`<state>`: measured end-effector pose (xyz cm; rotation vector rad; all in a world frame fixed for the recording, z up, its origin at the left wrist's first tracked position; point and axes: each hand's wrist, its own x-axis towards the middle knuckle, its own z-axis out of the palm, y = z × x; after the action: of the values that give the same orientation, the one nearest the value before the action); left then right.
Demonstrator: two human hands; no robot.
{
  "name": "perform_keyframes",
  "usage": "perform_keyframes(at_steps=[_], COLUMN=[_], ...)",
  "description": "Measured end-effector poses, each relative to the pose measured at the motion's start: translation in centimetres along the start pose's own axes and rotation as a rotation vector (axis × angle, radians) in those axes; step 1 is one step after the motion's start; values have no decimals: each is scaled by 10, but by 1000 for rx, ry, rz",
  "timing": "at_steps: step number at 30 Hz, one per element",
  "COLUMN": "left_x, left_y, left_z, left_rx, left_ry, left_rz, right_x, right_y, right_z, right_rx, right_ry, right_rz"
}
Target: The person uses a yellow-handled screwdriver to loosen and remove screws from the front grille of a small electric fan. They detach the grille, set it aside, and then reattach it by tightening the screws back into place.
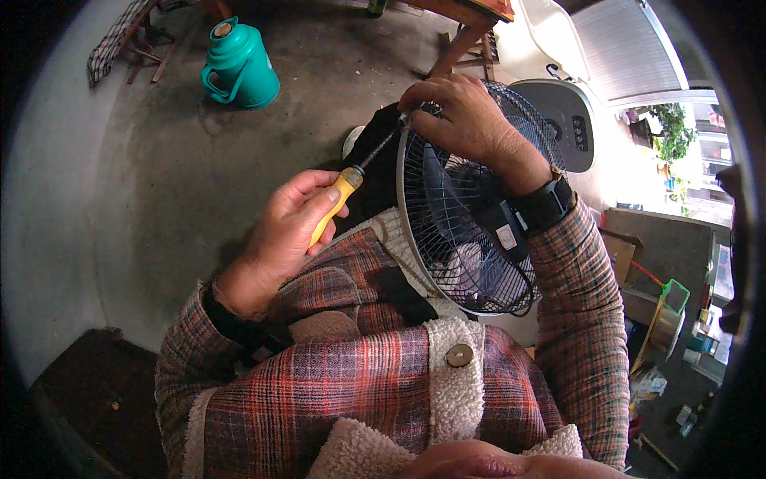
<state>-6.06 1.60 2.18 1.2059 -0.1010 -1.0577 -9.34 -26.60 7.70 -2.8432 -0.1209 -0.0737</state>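
My left hand point(287, 227) is closed round the yellow handle of a screwdriver point(333, 209). The thin metal shaft slants up and right to the rim of an electric fan point(405, 199). My right hand point(461, 120) reaches over the top of the fan, its fingers closed on the guard's rim where the screwdriver tip ends. Those fingertips hide just what the tip touches. The fan rests tilted against my lap, its round wire guard point(447, 239) in front of dark blades. A grey fan base point(581, 120) with buttons is at its far right.
A green thermos jug point(243, 68) with a cork stands on the concrete floor at far left. A wooden table point(471, 16) is at the back. To the right are a cardboard box point(618, 255), a green-framed net point(675, 297) and scattered small items. Potted plants point(674, 132) are beyond.
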Motion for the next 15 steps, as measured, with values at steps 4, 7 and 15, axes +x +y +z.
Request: perform_keyframes(at_steps=[4,7,15], left_x=[-1,-3,-8], left_y=[-4,-4,-1], left_z=[1,2,6], left_rx=[6,30,61], left_ry=[-20,-7,49], left_rz=[34,70,112], right_x=[0,0,-1], right_y=[0,-2,-8], right_z=[0,-1,-5], right_rx=[29,18,9], right_ry=[-11,-14,-73], right_rz=[7,-5,18])
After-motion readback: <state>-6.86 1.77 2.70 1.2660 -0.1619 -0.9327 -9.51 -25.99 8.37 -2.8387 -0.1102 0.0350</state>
